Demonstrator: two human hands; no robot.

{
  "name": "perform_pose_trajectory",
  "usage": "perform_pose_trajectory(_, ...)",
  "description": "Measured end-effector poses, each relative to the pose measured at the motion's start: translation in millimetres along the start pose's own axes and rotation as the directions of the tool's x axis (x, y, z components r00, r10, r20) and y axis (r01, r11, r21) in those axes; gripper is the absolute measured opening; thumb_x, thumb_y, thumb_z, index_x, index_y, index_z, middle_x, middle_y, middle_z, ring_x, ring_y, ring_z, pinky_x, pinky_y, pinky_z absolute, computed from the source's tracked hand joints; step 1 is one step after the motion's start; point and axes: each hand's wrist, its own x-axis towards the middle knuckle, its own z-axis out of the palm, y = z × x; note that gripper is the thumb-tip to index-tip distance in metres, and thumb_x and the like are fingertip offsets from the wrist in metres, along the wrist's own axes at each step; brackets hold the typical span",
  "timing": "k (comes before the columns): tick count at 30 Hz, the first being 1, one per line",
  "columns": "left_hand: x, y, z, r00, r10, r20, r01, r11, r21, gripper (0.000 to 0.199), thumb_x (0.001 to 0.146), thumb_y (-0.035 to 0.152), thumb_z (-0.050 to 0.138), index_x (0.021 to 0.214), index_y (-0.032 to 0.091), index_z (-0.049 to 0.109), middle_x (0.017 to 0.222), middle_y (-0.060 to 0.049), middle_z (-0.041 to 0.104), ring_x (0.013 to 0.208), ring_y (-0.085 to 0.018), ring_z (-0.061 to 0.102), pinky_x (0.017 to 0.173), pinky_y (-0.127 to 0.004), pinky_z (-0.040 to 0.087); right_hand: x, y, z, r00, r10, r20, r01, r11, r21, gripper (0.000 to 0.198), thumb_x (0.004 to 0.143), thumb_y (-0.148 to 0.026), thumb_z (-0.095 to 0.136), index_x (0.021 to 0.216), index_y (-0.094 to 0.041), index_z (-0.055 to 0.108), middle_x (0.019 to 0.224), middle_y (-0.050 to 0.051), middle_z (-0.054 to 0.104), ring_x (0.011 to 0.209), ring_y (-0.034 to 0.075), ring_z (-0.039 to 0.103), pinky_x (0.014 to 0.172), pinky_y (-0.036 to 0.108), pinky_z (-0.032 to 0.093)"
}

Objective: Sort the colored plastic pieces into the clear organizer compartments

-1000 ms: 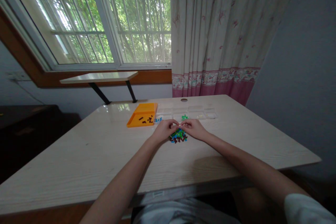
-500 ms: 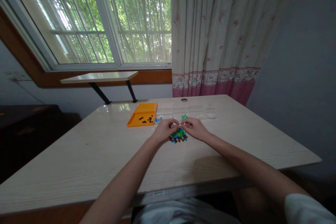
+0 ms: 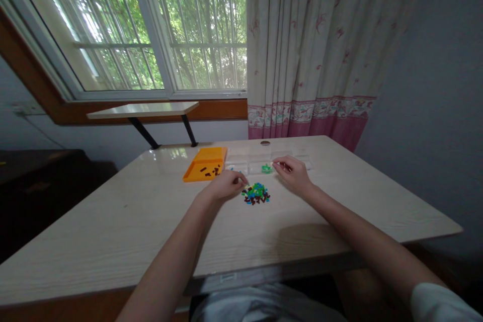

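A heap of small plastic building bricks (image 3: 257, 193), green, blue, brown and a few yellow, lies on the table. My left hand (image 3: 226, 184) is at the heap's left edge, fingertips drawn together; whatever they hold is too small to make out. Farther right, my right hand (image 3: 295, 174) pinches a small pale brick over the clear plastic boxes. Just left of those fingertips, green bricks (image 3: 266, 168) lie in one clear compartment. Part of the box row is hidden behind my right hand.
An open orange case (image 3: 206, 153) with brown bricks (image 3: 211, 170) inside stands left of the clear boxes (image 3: 241, 167). Behind it, a small raised shelf (image 3: 147, 109) on black legs stands at the table's back left. A dark round spot (image 3: 265, 143) marks the back edge.
My hands were together over the heap and have parted. The right one moved right and away from me to the clear boxes with the pale brick; the left shifted slightly left, uncovering the heap.
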Motion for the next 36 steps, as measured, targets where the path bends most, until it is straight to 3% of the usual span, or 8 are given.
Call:
perform_pose_trajectory(12, 0.3, 5.5, 5.5, 0.999, -0.04, -0.028, 0.043, 0.99, 0.135, 0.023, 0.074, 0.028, 0.047, 0.08, 0.017, 0.067, 0.064, -0.002, 0.062, 0.057, -0.012, 0.052, 0.053, -0.021, 0.033, -1.8, -5.1, 3.4, 0.998, -0.055, 0.003, 0.055, 0.999, 0.0, 0.015, 0.082, -0.027, 0.052, 0.082, -0.018, 0.063, 0.062, 0.0, 0.055, 0.053, 0.009, 0.044, 0.054, 0.021, 0.037)
perform_pose_trajectory(28, 0.6, 0.6, 6.0, 1.0, -0.019, -0.002, 0.019, 0.989, 0.145, 0.025, 0.076, 0.028, 0.045, 0.08, 0.017, 0.067, 0.07, -0.004, 0.064, 0.062, -0.014, 0.055, 0.055, -0.021, 0.035, -0.9, -5.1, 1.3, 0.998, -0.054, -0.009, 0.054, 0.999, 0.006, 0.016, 0.082, -0.028, 0.051, 0.084, -0.018, 0.063, 0.062, 0.0, 0.054, 0.052, 0.009, 0.044, 0.054, 0.021, 0.037)
perform_pose_trajectory(32, -0.7, -0.5, 5.4, 1.0, -0.03, 0.002, 0.03, 0.99, 0.136, 0.026, 0.077, 0.028, 0.043, 0.08, 0.016, 0.067, 0.072, -0.006, 0.065, 0.064, -0.014, 0.056, 0.056, -0.021, 0.036, 2.3, 9.3, -3.6, 1.0, -0.002, 0.006, 0.003, 0.998, -0.057, 0.018, 0.082, -0.03, 0.051, 0.083, -0.017, 0.063, 0.066, 0.001, 0.057, 0.055, 0.01, 0.047, 0.057, 0.022, 0.038)
perform_pose_trajectory(36, -2.8, -2.8, 5.0, 0.999, -0.05, -0.001, 0.05, 0.99, 0.136, 0.025, 0.076, 0.026, 0.044, 0.08, 0.016, 0.067, 0.074, -0.007, 0.066, 0.064, -0.014, 0.056, 0.057, -0.021, 0.036, 3.9, 42.3, -10.5, 0.993, 0.1, 0.059, -0.085, 0.973, -0.214, 0.016, 0.08, -0.027, 0.052, 0.083, -0.017, 0.064, 0.069, 0.002, 0.059, 0.062, 0.012, 0.05, 0.061, 0.023, 0.038)
